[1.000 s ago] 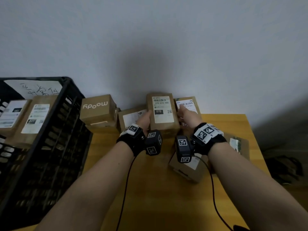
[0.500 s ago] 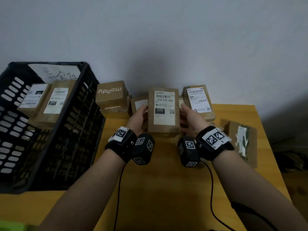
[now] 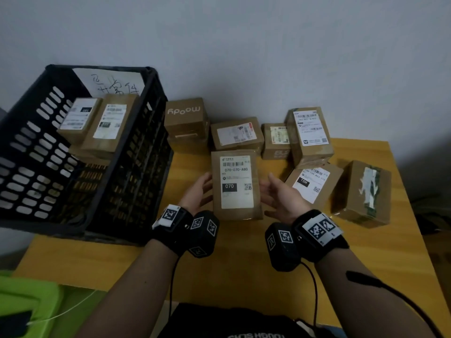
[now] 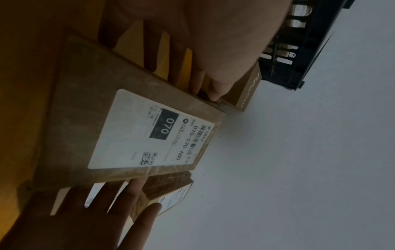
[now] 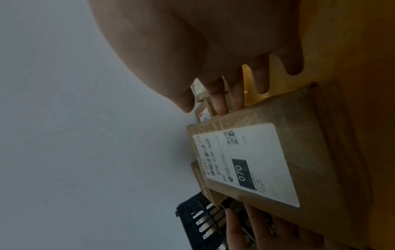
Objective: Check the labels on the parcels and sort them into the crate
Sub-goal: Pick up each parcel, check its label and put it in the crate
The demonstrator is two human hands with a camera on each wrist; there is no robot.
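Observation:
A flat brown parcel (image 3: pixel 235 184) with a white label reading 070-070-A80 lies label up between my hands on the yellow table (image 3: pixel 244 264). My left hand (image 3: pixel 199 192) touches its left edge with straight fingers. My right hand (image 3: pixel 277 193) is at its right edge, fingers straight and spread. In the left wrist view the parcel (image 4: pixel 132 128) shows with left fingertips (image 4: pixel 192 84) at its edge. The right wrist view shows the label (image 5: pixel 245 162) and right fingertips (image 5: pixel 222 108) at the parcel's far corner. The black slotted crate (image 3: pixel 122 167) stands at the left, with two labelled parcels (image 3: pixel 111 123) inside.
Along the wall stand a "moody" box (image 3: pixel 185 118) and three labelled parcels (image 3: pixel 236 135) (image 3: pixel 277 140) (image 3: pixel 310 132). A parcel marked 15H (image 3: pixel 313 184) and a taped box (image 3: pixel 363 193) lie to the right. A handwritten paper (image 3: pixel 109 84) leans in the crate. A green object (image 3: pixel 26 301) sits at bottom left.
The 070 parcel has come away from the row at the wall toward me and now lies lower. Both hands' fingers have straightened beside it.

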